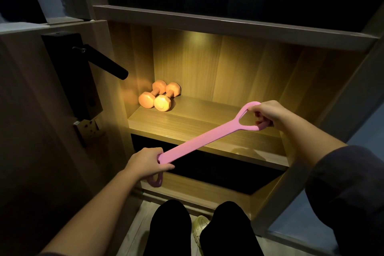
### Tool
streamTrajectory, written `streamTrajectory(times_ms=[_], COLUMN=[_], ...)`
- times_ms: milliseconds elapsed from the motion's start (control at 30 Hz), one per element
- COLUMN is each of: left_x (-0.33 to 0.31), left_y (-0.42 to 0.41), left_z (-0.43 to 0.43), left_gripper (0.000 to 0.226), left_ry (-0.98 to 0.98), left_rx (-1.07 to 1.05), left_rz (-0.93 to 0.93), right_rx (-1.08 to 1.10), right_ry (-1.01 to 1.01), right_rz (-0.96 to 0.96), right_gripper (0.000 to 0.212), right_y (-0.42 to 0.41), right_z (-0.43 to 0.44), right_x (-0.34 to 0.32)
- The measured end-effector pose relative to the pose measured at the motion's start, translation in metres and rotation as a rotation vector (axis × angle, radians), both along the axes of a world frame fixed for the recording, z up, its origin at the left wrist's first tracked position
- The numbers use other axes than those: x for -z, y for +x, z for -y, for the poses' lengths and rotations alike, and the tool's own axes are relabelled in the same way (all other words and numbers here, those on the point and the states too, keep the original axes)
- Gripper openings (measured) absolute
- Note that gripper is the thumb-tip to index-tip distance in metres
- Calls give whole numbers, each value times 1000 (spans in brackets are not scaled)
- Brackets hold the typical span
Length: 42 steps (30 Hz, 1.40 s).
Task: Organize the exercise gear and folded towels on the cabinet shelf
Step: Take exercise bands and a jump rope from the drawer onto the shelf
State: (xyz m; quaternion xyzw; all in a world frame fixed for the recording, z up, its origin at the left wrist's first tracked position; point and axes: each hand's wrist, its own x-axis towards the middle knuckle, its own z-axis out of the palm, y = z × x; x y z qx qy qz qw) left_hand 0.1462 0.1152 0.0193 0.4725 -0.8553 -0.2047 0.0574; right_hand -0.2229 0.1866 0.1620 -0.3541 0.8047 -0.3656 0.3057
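A pink resistance band (204, 140) stretches diagonally in front of the lit wooden cabinet shelf (187, 129). My left hand (145, 161) grips its lower end, with a loop hanging below the fist. My right hand (265, 114) grips the upper loop handle, fingers curled through it, above the shelf's right part. Two orange dumbbells (160, 96) lie side by side at the shelf's back left corner. No towels are in view.
An open door with a black lever handle (104, 62) and lock plate stands at the left, close to the shelf opening. A darker lower shelf (199, 191) sits beneath. My legs and a light shoe (199, 226) are at the bottom. A cabinet frame post (311, 164) rises at the right.
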Motion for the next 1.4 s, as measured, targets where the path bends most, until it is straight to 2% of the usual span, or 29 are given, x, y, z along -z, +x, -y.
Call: streamTrajectory(times_ms=[167,233,300,367,533,667,733,800,900,933,1033,1100,1400], left_x=[-6,-9,-10,-9,1,13,17,20,25,26,20,14,0], left_y=[10,17,22,24,31,28,24,20,19,20,19,18,26], left_z=[7,8,8,7,6,6,5,3,2,3,1,0,-4], left_gripper=[46,39,22,13,13,7,3,8,7,7,8,10,14], left_ry=[299,426,504,578,697,590,422,275,182,223,568,696,920], left_rx=[-40,-23,-45,-111,-393,-627,-668,-693,-721,-751,-893,-923,-774], left_rz=[-216,-274,-297,-348,-533,-558,-439,-342,-310,-372,-844,-1035,-1078], right_rx=[45,65,62,61,107,107,99,92,107,117,149,163,241], right_ry=[15,49,80,97,113,140,144,134,116,112,110,93,62], right_rz=[-44,-61,-44,-36,-20,12,35,65,98,103,137,170,257], right_gripper=[19,20,22,24,25,27,27,25,21,21,19,17,15], right_y=[-11,-17,-21,-21,-25,-21,-17,-12,-9,-10,-15,-16,-21], right_z=[-7,-12,-14,-15,-16,-16,-16,-16,-16,-17,-20,-21,-29], right_x=[11,15,19,25,33,42,45,50,55,56,61,67,96])
